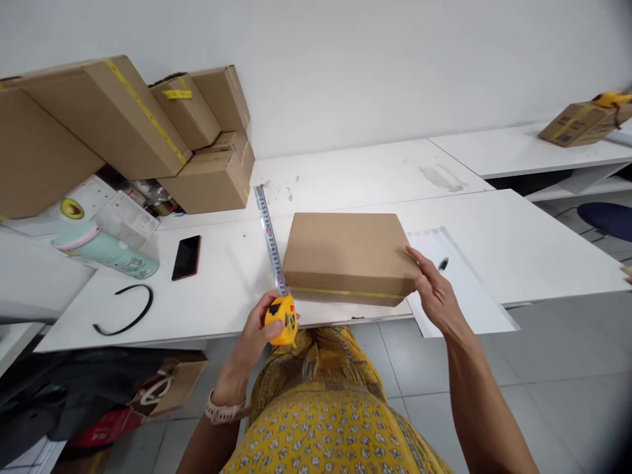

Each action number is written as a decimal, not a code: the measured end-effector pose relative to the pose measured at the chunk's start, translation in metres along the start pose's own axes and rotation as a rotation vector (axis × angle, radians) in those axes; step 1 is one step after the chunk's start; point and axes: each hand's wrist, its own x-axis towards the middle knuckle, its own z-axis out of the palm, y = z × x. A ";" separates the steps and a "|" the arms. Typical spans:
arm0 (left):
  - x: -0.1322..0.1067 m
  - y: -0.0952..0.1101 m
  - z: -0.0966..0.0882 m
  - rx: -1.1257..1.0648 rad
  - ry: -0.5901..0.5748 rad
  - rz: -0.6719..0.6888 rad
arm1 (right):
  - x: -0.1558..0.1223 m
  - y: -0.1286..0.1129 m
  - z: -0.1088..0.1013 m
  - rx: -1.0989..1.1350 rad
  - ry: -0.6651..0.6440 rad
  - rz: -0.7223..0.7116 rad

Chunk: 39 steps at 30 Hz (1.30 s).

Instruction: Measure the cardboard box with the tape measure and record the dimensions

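Observation:
A flat cardboard box (345,253) with a yellow tape strip lies near the front edge of the white table (222,289). My left hand (257,329) is closed around a yellow tape measure (281,319) at the box's front left corner. Its steel blade (269,237) runs away from me along the box's left side. My right hand (429,286) presses on the box's right front corner, fingers curled against its edge.
Stacked cardboard boxes (123,125) lean at the back left. A mint bottle (106,253), a black phone (186,257) and a black curved band (126,313) lie left. A paper sheet (464,289) with a pen (443,264) lies right. Another box (577,123) sits far right.

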 end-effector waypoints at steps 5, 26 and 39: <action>0.023 0.049 -0.002 -0.010 -0.052 0.112 | 0.049 -0.043 -0.004 -0.112 0.136 -0.031; 0.005 -0.012 0.068 -0.002 -0.452 -0.183 | 0.092 -0.085 0.020 -0.611 0.123 -0.389; 0.000 -0.018 0.068 -0.042 -0.483 -0.250 | 0.100 -0.085 0.022 -0.741 -0.035 -0.497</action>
